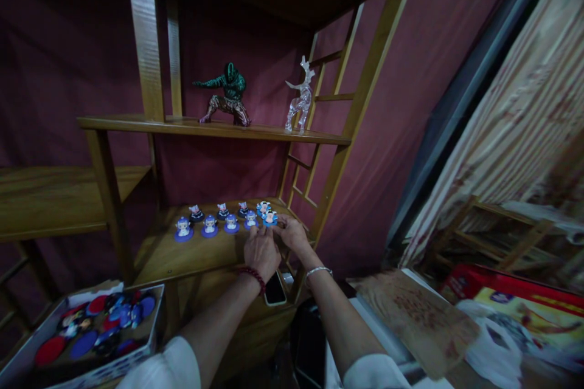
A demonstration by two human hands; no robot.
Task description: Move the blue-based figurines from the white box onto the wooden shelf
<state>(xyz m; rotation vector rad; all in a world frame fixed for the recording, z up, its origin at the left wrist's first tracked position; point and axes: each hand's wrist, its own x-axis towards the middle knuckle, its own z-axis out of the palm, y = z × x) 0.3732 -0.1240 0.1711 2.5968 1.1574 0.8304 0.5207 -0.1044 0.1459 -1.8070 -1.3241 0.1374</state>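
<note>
My left hand (263,251), with a dark red bead bracelet, and my right hand (293,234), with a silver bangle, meet at the right end of a wooden shelf (182,260). Between them is a small blue-and-white cartoon figurine (269,217), with fingers of both hands closed about its lower part. My hands partly hide its base. Just behind it stands a similar blue-and-white figurine (262,206). To the left runs a front row of purple-based figurines, such as this purple figurine (209,226). Behind that row stand several dark-based figurines, including this one (222,211).
An open box (157,322) of loose figurines and round bases sits lower left. A phone (275,289) lies below my hands. The upper shelf (269,132) bears a green-and-brown crouching statue (228,96) and a clear deer figure (301,99). A white plastic bag (493,346) lies lower right.
</note>
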